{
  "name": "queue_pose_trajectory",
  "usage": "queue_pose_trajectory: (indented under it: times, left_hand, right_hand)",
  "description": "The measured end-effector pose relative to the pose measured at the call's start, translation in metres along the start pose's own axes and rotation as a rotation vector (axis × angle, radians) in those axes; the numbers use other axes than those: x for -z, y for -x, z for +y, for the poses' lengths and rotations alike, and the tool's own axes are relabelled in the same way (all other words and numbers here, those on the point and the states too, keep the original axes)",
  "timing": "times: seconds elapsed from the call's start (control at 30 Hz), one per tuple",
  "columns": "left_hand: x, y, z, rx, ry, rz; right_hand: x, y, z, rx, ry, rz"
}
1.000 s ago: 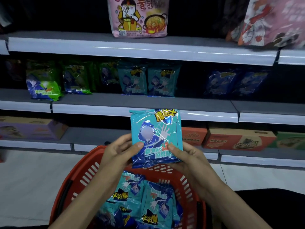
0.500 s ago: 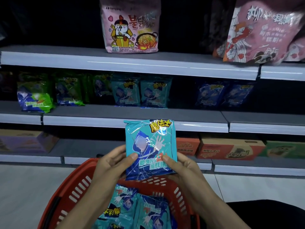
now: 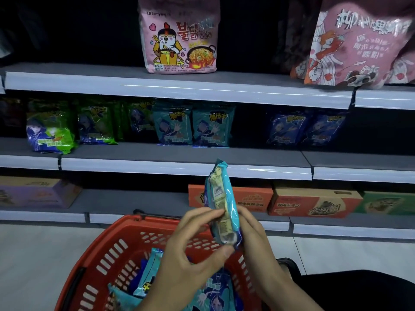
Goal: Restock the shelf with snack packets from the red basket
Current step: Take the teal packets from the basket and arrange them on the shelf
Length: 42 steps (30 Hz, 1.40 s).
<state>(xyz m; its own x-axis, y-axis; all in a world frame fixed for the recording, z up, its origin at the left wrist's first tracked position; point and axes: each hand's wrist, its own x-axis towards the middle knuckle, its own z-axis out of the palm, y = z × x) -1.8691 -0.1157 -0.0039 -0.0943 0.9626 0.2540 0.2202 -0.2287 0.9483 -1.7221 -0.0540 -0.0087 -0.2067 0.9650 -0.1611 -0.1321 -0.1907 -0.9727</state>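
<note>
Left hand (image 3: 190,250) and right hand (image 3: 253,239) pinch a teal snack packet (image 3: 224,203), turned edge-on, above the red basket (image 3: 107,254); the right fingertips are hidden.

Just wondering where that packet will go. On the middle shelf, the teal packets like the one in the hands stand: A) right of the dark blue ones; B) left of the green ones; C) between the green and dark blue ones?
C: the teal packets stand right of the green packets and left of the dark blue packets, matching the held packet.
</note>
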Motion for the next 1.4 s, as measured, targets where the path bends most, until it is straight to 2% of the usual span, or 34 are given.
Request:
queue_pose_trajectory:
  times: [0.13, 0.37, 0.47, 0.6, 0.8, 0.97, 1.4]
  left_hand:
    - [0.001, 0.000, 0.003, 0.037, 0.039, -0.001]
    - [0.008, -0.010, -0.005, 0.131, 0.101, 0.148]
    - [0.015, -0.016, -0.011, 0.152, 0.137, 0.198]
    - [0.022, -0.022, -0.018, 0.159, 0.180, 0.248]
    - [0.025, -0.026, -0.031, 0.171, 0.085, 0.283]
    - [0.031, -0.029, -0.039, 0.132, -0.104, 0.350]
    - [0.041, -0.042, -0.045, 0.108, -0.216, 0.439]
  right_hand:
    - [0.000, 0.001, 0.000, 0.028, -0.006, 0.053]
    - [-0.003, 0.000, 0.009, 0.291, 0.179, 0.202]
    - [-0.004, 0.002, 0.012, 0.368, 0.283, 0.195]
    - [-0.006, 0.005, 0.015, 0.402, 0.307, 0.154]
    - [-0.007, 0.005, 0.017, 0.403, 0.315, 0.143]
    - [-0.008, 0.006, 0.017, 0.409, 0.334, 0.128]
    - [-0.020, -0.008, 0.018, 0.456, 0.516, 0.091]
